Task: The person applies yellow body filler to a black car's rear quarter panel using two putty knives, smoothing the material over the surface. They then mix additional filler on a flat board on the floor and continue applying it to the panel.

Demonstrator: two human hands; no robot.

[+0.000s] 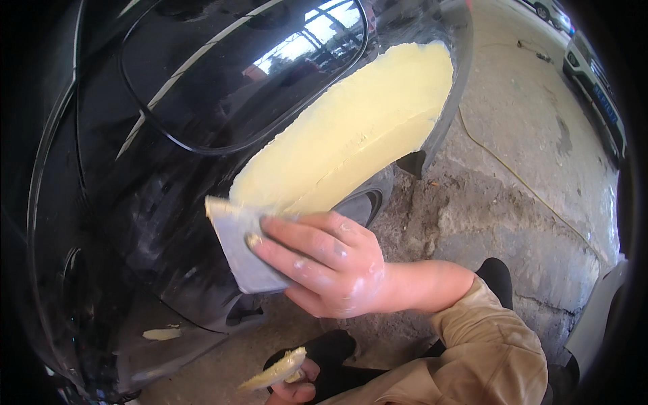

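Observation:
My right hand [331, 266] grips a flat grey putty spreader [246, 253], fingers pressed along its face. The spreader's far edge carries a line of putty and lies against the lower left end of a broad, pale yellow putty patch [358, 128]. That patch runs along the wheel-arch edge of a black car panel [169, 196]. Low in the picture, my left hand [297, 390] is closed on a putty-smeared tool [277, 371], seen nearly edge-on; its exact kind is unclear. Whitish smears mark my right hand.
A small putty smear [162, 333] sits on the lower left bodywork. Above the patch is the fuel-flap outline [202, 150]. Dusty, rough concrete floor [499, 202] stretches to the right, crossed by a thin yellowish cable [523, 182]. Another vehicle [594, 88] stands at the far right.

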